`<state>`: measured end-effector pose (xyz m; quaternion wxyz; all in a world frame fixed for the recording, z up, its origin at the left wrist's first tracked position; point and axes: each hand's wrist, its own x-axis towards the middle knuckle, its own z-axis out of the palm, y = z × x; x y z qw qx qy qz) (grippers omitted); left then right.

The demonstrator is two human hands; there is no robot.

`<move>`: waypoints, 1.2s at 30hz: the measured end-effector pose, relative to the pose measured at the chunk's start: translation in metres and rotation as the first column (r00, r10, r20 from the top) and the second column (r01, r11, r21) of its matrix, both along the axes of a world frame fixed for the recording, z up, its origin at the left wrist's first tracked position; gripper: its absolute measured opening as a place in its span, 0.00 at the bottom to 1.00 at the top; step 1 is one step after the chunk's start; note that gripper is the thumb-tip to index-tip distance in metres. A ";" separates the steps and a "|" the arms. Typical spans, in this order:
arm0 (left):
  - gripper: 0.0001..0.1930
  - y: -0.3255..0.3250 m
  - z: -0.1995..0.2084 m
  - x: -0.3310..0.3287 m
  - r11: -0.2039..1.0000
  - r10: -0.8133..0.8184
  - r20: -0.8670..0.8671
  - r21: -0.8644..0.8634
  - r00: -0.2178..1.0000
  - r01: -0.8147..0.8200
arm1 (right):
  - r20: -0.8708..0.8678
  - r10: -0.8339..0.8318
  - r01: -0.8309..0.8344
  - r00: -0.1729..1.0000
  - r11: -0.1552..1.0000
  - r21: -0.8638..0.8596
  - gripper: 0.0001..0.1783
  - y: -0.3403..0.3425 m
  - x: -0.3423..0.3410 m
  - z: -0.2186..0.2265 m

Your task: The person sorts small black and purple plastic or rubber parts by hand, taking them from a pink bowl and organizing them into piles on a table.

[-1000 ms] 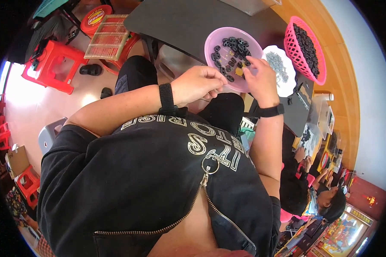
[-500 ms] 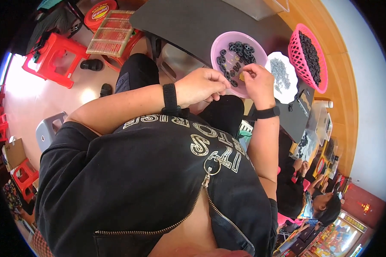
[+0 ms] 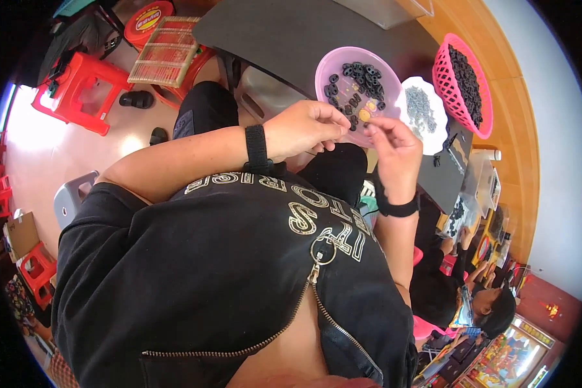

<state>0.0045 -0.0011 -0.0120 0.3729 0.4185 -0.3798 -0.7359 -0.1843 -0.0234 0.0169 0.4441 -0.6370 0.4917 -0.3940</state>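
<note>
My left hand (image 3: 309,129) is closed in a pinch at the near edge of a light purple bowl (image 3: 330,63). Whatever lies between its fingertips is too small to make out. Just to its right, my right hand (image 3: 398,147) also pinches, thumb against fingers, over the bowl's near right rim. Its fingertips hide anything they hold. Inside the bowl lie many small black oval parts (image 3: 368,77) with holes. Beside it stands a white scalloped dish (image 3: 437,137) with a heap of small grey metal pieces (image 3: 420,107).
A pink lattice basket (image 3: 442,81) full of black parts stands at the table's right. The dark table (image 3: 265,32) stretches away to the left. Clear plastic boxes (image 3: 477,181) sit farther right, near another person (image 3: 495,307). Red stools (image 3: 87,90) stand at the far left.
My right hand has drawn back toward me and slightly right, from over the bowl to its near rim. The left hand has barely moved.
</note>
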 end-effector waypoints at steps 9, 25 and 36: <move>0.08 -0.001 0.003 -0.004 0.995 -0.084 -0.023 -0.063 0.996 0.082 | -0.044 0.089 -0.094 0.995 0.986 -0.135 0.08 0.020 0.007 -0.010; 0.08 -0.002 0.012 -0.009 0.996 0.087 -0.027 -0.021 0.996 -0.088 | -0.694 -0.428 0.226 0.580 0.902 -0.368 0.10 -0.082 -0.132 -0.008; 0.07 -0.001 0.010 -0.005 0.994 0.108 -0.011 -0.029 0.994 -0.109 | -0.861 -0.362 0.209 0.356 0.930 -0.304 0.11 -0.102 -0.130 -0.025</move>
